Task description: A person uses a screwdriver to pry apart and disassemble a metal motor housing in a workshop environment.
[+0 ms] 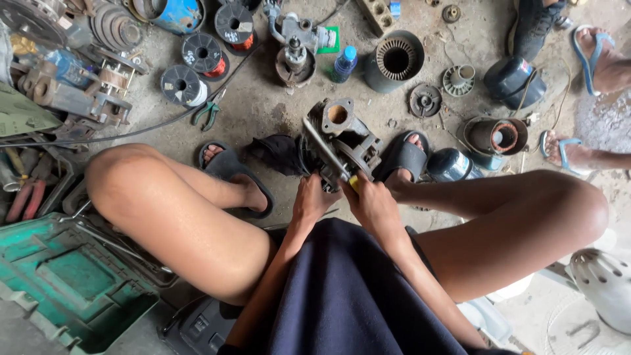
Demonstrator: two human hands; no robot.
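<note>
The fingers of the right hand [376,205] are curled tight around the yellow handle of a long steel-shafted screwdriver [328,155], whose shaft runs up and to the left across a grimy grey cast-metal pump housing [345,139]. The fingers of the left hand [311,199] are folded against the near edge of that housing, gripping it. The housing stands on the concrete floor [269,105] between the person's feet, with its round open port facing up. A crumpled black rag [276,152] lies touching its left side, next to the left foot in a black slide sandal [231,169]; the right foot in a matching sandal [404,156] sits just beside the housing's right side. Farther up the floor stand a dark ribbed cylindrical motor casing [396,60], a small blue-capped plastic bottle [344,63] and three black spools of wire [204,54], with green-handled pliers [208,113] near the spools. A green metal toolbox [62,283] sits by the left knee. Another person's feet in blue flip-flops [591,56] show at the upper right.
</note>
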